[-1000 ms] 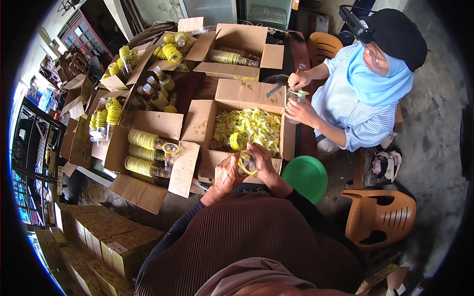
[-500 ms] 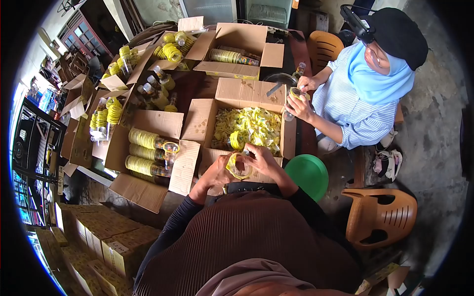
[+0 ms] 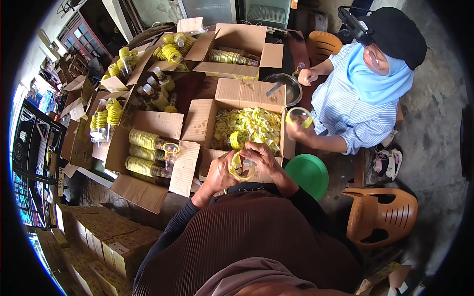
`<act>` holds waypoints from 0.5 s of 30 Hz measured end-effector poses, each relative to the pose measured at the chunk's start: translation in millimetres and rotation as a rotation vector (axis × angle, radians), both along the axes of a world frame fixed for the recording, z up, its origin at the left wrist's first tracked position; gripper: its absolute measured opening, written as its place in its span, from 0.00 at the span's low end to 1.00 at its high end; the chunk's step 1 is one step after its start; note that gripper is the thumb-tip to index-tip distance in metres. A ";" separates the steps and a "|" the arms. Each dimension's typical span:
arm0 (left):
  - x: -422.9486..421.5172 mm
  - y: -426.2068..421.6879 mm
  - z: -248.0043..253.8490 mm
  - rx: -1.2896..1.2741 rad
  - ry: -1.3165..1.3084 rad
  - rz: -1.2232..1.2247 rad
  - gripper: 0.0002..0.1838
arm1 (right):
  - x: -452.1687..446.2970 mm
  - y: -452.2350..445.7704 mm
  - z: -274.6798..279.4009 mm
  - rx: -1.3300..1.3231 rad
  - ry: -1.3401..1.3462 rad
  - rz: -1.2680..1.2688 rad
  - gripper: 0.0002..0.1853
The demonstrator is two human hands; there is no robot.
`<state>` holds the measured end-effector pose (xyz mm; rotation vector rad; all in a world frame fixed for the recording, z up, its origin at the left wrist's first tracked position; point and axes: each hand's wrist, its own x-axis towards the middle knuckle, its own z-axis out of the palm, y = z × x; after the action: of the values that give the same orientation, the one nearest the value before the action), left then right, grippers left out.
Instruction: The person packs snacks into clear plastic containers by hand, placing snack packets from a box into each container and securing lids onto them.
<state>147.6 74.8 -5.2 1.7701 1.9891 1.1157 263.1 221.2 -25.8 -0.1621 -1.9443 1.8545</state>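
A clear plastic cup (image 3: 245, 173) with a yellow band round its rim is held in front of my waist, its opening facing up toward me. My left hand (image 3: 220, 173) is wrapped round the cup's left side. My right hand (image 3: 261, 159) has its fingers closed on the far right part of the rim, by the yellow band; fine detail under the fingertips is hidden. Just beyond my hands stands an open cardboard box (image 3: 207, 123) filled with loose yellow printed strips (image 3: 249, 126). A stack of yellow rings (image 3: 237, 140) lies on the strips.
A co-worker (image 3: 365, 93) at the right holds another yellow-rimmed cup (image 3: 299, 117). Left stands a box of stacked cups (image 3: 144, 139), with a single cup (image 3: 171, 150) on its flap. A green round lid or basin (image 3: 307, 177), a metal bowl (image 3: 291, 89) and an orange chair (image 3: 380, 217) are rightward.
My hands have shifted slightly and the cup has turned a little between them. The co-worker's hands have parted, one drawing back, while their cup now tips its opening toward the camera.
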 end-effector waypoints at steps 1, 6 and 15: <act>2.3 0.2 2.1 -0.013 0.031 0.068 0.28 | -2.3 -4.1 0.9 -0.146 -0.003 -0.008 0.17; 9.4 6.3 7.4 0.147 0.085 0.134 0.22 | -11.0 -3.8 -15.6 -0.280 0.035 -0.085 0.14; 7.6 -9.3 -33.2 0.282 0.467 0.169 0.16 | 5.5 69.8 -103.7 -0.097 -0.037 -0.613 0.11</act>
<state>155.2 65.5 -38.4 2.2058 2.3796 1.1628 268.7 291.0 -129.6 -0.7370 -1.5813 1.5299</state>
